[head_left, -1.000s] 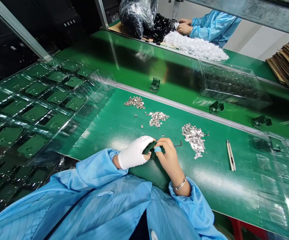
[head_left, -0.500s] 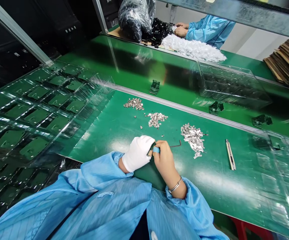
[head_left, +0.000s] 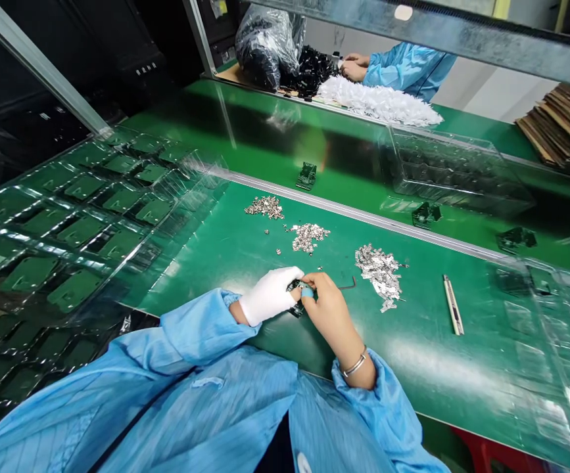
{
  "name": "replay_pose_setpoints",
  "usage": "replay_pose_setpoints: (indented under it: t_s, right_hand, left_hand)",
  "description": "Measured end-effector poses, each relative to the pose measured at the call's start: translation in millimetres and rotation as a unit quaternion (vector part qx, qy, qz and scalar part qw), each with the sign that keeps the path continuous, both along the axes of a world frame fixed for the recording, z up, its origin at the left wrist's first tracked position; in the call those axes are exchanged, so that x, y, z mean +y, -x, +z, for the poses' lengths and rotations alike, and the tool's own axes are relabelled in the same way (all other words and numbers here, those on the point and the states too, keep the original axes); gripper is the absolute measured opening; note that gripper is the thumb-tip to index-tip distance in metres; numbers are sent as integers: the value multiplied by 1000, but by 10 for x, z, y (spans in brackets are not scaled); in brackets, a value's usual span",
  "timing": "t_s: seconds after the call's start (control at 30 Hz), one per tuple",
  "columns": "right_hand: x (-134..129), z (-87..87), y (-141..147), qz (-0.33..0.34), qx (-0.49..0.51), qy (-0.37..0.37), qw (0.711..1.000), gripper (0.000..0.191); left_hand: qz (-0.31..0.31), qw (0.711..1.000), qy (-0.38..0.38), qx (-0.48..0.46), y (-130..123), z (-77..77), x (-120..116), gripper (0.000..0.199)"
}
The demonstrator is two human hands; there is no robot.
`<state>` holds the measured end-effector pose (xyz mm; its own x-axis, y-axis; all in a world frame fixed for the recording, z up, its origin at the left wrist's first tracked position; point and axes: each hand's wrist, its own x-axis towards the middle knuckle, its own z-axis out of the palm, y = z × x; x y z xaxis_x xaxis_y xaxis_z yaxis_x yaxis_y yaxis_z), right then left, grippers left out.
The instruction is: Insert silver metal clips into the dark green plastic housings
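Observation:
A small green circuit board is gripped by my left hand, which wears a white glove with the thumb tip bare. My right hand is ungloved, with a blue band on one finger, and its fingers are pinched together against the board's right side. Whatever lies between those fingertips is hidden. Just beyond the right hand lies a hex key. Farther up the mat are two heaps of small metal parts, one at the back and a nearer heap. Flat silvery metal pieces form a pile to the right.
A utility knife rests at the right. Clear plastic trays holding green boards fill the left side. Behind a metal rail stand several board assemblies, one here, and a clear tray. Across the bench, a co-worker's hands work near white parts.
The board has tilted so that more of its face shows, and its lower end now sticks out beneath my left hand. My right hand has shifted slightly and stays against it.

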<state>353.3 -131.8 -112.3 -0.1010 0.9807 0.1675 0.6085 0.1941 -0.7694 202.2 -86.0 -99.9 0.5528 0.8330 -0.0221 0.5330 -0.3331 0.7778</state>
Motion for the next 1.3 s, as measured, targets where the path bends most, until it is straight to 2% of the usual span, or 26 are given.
replay_pose_setpoints:
  t_s: [0.23, 0.37, 0.5, 0.6, 0.7, 0.77, 0.83, 0.9, 0.97, 1.07, 1.13, 1.3]
  right_hand:
    - [-11, -41, 82, 3, -61, -7, 998, 26]
    - [4, 33, 96, 13, -70, 14, 997, 23]
    - [250, 129, -78, 44, -25, 74, 996, 20]
    - [585, 62, -211, -45, -93, 77, 992, 15]
    - [846, -86, -217, -89, -159, 85, 980, 12]
    - [899, -139, -175, -92, -167, 85, 978, 11]
    - [842, -104, -136, -87, -166, 79, 979, 10]
    - [702, 19, -114, -53, -114, 57, 990, 10]
    - [526, 182, -102, 22, -19, 33, 999, 8]
    - [305, 360, -79, 134, 80, 48, 987, 6]
    - [222, 378, -58, 151, 128, 87, 976, 7]
    - [153, 251, -12, 124, 296, 180, 930, 19]
  left_hand:
    - [-5, 1000, -25, -7, 1, -81, -1, 9]
    - [10, 999, -30, -11, 47, -131, 2, 9]
    - [33, 999, 13, -33, 124, -148, 26, 15]
    - [51, 993, 51, -91, 188, -164, 63, 34]
    - [73, 990, 34, -112, 250, -172, 121, 34]
    - [82, 990, 13, -113, 296, -154, 160, 30]
    - [89, 990, -15, -108, 343, -109, 187, 23]
    - [88, 989, -54, -103, 377, -46, 192, 15]
    - [65, 988, -90, -110, 385, 18, 177, 14]
    - [1, 983, -106, -152, 346, 82, 136, 23]
    - [-28, 979, -93, -178, 307, 104, 110, 30]
    - [-29, 983, -28, -181, 236, 139, 45, 35]
